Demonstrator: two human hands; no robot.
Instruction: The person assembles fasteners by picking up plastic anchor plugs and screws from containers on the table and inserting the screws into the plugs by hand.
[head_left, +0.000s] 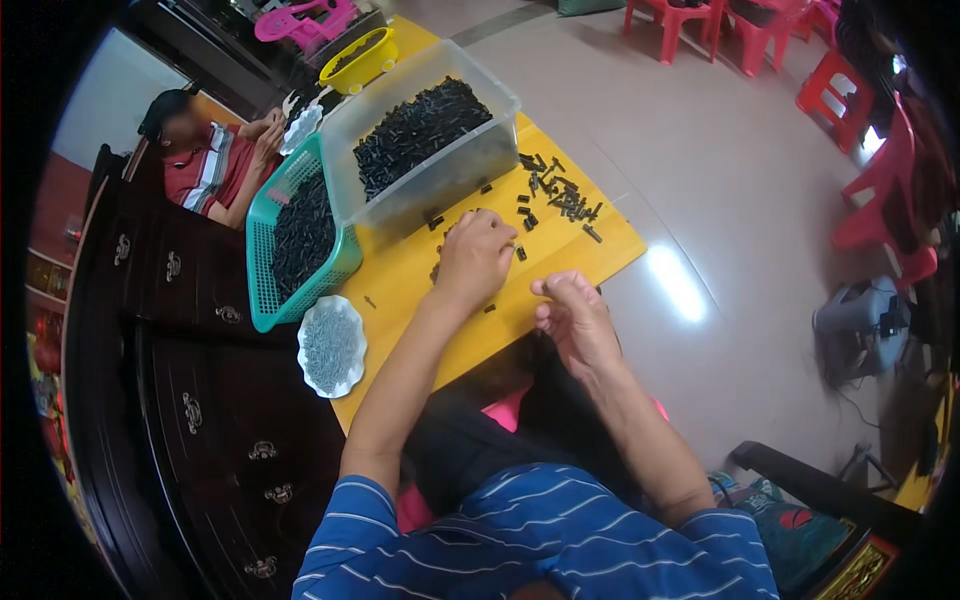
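Observation:
My left hand (474, 258) is low over the yellow table (590, 262), in front of the clear plastic bin (440, 165). Its fingers curl closed, and whatever they hold is hidden. To its right, just off the table's near edge, my right hand (580, 325) is raised with thumb and fingers pinched together; I cannot make out anything in them. Short black tube-like pieces (521, 254) lie beside my left hand. A loose heap of black pieces (570, 200) spreads farther right. The bin holds a large pile of black pieces (425, 130).
A green basket (263, 262) of black pieces stands left of the bin. Nearer me is a white scalloped dish (360, 372) of small silvery pieces. Behind are a yellow tub (357, 75) and a seated person (215, 165) working. Dark drawers (215, 400) line the left; red stools (835, 100) stand right.

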